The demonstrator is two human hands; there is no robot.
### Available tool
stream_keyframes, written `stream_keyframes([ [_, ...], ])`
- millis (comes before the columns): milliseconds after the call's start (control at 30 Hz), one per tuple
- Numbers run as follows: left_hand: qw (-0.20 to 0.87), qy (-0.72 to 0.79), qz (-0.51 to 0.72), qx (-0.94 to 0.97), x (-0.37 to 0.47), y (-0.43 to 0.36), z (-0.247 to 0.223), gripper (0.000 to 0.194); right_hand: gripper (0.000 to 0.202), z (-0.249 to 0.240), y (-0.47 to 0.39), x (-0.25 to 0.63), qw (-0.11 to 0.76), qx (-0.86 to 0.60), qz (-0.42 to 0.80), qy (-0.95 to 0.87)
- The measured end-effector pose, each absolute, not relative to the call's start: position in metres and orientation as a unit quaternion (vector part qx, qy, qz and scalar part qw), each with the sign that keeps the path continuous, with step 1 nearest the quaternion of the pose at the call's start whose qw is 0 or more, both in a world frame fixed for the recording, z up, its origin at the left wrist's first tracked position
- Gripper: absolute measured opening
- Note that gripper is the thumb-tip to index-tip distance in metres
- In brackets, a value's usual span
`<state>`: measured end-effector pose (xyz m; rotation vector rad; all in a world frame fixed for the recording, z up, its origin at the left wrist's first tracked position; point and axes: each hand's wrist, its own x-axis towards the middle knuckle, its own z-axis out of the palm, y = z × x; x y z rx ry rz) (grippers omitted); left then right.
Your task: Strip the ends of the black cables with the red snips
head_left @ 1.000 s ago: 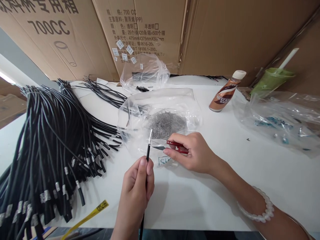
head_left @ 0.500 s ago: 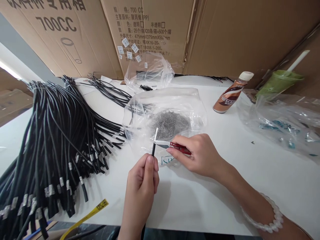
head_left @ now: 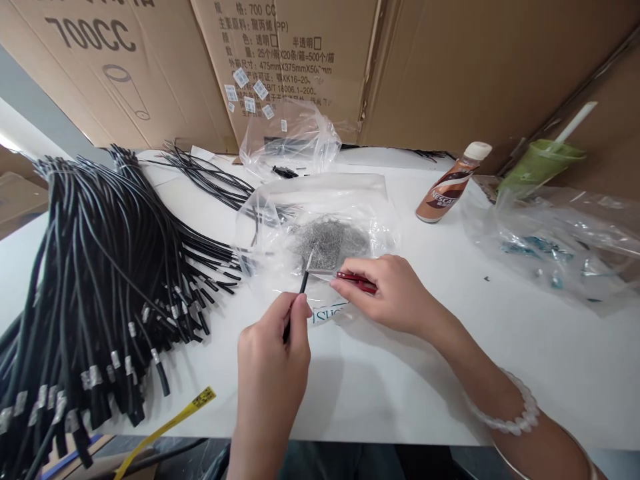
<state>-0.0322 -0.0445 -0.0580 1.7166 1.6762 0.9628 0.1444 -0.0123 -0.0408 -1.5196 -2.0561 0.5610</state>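
Observation:
A black cable (head_left: 304,283) is pinched between the thumb and fingers of my left hand (head_left: 277,347), its tip pointing up and away. Bare, silvery strands (head_left: 310,259) stick out of the cable's end. My right hand (head_left: 383,287) is closed around small red-handled snips (head_left: 357,281). Their thin blades reach left to the cable, just below the bare strands; whether they touch it I cannot tell. Behind both hands, a heap of fine grey wire clippings (head_left: 327,241) lies on a clear plastic bag (head_left: 365,190).
A large bundle of black cables (head_left: 100,267) with silvery bands fills the left side. A brown drink bottle (head_left: 447,190), a green cup (head_left: 543,163) and another clear bag (head_left: 565,233) stand or lie right. Cardboard boxes (head_left: 450,67) line the back; a yellow strap (head_left: 170,421) is in front.
The bright piece at the cable's tip now looks thinner and shorter. The snips' blades, spread beside the cable before, now appear closer together. My view has shifted slightly.

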Motion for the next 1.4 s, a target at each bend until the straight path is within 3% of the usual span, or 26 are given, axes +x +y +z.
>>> stream_keyframes([
  [167, 0.187, 0.63, 0.28, 0.7, -0.024, -0.022, -0.031, 0.029, 0.037, -0.037, -0.001, 0.15, 0.259, -0.588, 0.259, -0.721],
  [367, 0.167, 0.634, 0.235, 0.718, -0.016, -0.006, -0.021, 0.031, 0.037, -0.044, 0.01, 0.153, 0.262, -0.592, 0.267, -0.714],
  [1400, 0.117, 0.647, 0.217, 0.722, -0.017, -0.004, -0.032, 0.038, 0.04, -0.043, 0.011, 0.153, 0.256, -0.617, 0.277, -0.691],
])
